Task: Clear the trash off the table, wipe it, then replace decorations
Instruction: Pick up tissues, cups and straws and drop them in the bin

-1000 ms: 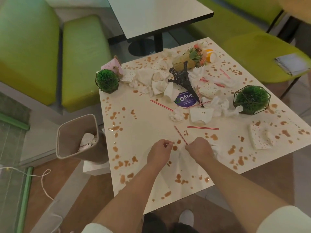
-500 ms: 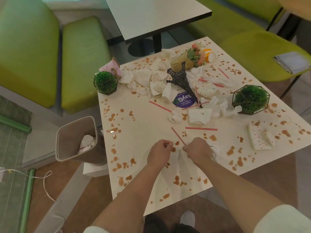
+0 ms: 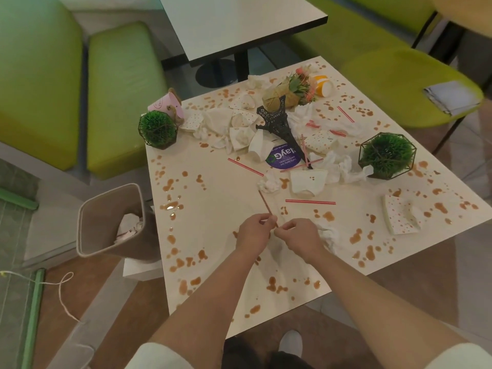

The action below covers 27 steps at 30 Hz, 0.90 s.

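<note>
The cream table [image 3: 213, 209] is spattered with brown stains. My left hand [image 3: 253, 233] and my right hand [image 3: 300, 238] meet near the front edge. The left thumb and forefinger pinch the near end of a red striped straw [image 3: 265, 203], and the right fingertips touch that same end. A crumpled white napkin [image 3: 328, 234] is bunched under my right hand. More straws [image 3: 310, 201] and crumpled napkins [image 3: 270, 182] lie mid-table beside a tipped paper cup [image 3: 308, 181]. A fallen black tower model [image 3: 278, 123], a bouquet [image 3: 290, 89] and two caged green plants [image 3: 158, 129] [image 3: 387, 155] stand among the trash.
A beige bin [image 3: 111, 219] holding paper stands on the floor left of the table. A spotted napkin [image 3: 399, 217] lies at the right edge. Pink [image 3: 166, 103] and orange [image 3: 322, 85] cups lie at the back. Green seats flank the table, and another table [image 3: 239, 20] stands behind.
My hands have drawn closer together around the near end of the straw, and my fingertips now close on it. Everything else on the table stays put.
</note>
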Each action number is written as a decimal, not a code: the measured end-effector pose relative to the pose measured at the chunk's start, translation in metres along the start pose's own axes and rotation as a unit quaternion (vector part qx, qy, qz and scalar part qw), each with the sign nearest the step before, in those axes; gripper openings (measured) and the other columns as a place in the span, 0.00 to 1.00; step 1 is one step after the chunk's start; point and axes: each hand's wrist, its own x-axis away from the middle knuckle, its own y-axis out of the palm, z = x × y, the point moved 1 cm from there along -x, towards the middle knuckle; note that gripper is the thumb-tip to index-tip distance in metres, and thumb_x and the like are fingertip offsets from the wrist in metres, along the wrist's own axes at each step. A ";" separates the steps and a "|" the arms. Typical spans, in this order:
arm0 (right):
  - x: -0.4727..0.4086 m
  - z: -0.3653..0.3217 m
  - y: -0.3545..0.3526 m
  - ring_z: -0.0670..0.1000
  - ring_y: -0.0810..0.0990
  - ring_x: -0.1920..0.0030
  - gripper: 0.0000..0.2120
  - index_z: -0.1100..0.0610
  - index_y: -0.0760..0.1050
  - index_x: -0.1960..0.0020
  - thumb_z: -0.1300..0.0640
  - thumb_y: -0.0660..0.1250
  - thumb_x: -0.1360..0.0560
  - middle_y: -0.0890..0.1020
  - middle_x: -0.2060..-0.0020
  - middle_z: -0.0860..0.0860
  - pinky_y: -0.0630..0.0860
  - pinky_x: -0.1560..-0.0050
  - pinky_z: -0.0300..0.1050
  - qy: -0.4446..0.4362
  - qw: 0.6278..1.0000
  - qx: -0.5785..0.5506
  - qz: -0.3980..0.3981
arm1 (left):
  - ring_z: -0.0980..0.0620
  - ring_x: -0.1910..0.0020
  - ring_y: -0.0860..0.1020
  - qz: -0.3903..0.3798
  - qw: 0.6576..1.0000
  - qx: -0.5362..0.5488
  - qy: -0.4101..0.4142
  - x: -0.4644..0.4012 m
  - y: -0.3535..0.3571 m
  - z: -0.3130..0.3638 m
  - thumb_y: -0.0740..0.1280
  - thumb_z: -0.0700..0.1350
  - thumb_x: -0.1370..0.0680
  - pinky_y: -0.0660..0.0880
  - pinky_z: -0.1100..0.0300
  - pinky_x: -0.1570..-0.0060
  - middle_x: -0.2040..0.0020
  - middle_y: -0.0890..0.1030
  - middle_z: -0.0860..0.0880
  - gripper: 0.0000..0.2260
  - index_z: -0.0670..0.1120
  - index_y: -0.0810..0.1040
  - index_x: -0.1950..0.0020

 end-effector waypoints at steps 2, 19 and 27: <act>0.003 0.000 -0.006 0.49 0.77 0.70 0.06 0.54 0.79 0.62 0.52 0.73 0.31 0.81 0.70 0.48 0.76 0.64 0.46 -0.003 1.000 -0.015 0.003 | 0.54 0.57 0.81 0.009 1.000 0.008 0.009 -0.002 0.006 0.007 0.66 0.54 0.21 0.78 0.54 0.47 0.55 0.84 0.55 0.10 0.52 0.80 0.44; -0.006 0.072 -0.058 0.55 0.74 0.42 0.13 0.55 0.79 0.39 0.61 0.67 0.23 0.74 0.44 0.54 0.74 0.47 0.46 -0.094 0.965 0.209 0.127 | 0.48 0.70 0.80 -0.056 0.994 0.093 -0.001 0.011 0.035 0.019 0.62 0.35 0.20 0.81 0.58 0.67 0.59 0.77 0.46 0.10 0.46 0.77 0.44; -0.004 0.030 -0.038 0.50 0.76 0.55 0.11 0.52 0.76 0.49 0.66 0.66 0.27 0.77 0.54 0.49 0.69 0.60 0.38 -0.147 0.980 0.096 0.093 | 0.48 0.66 0.83 -0.017 0.992 0.124 -0.012 0.011 0.001 0.008 0.64 0.37 0.21 0.83 0.53 0.57 0.56 0.78 0.46 0.15 0.53 0.73 0.38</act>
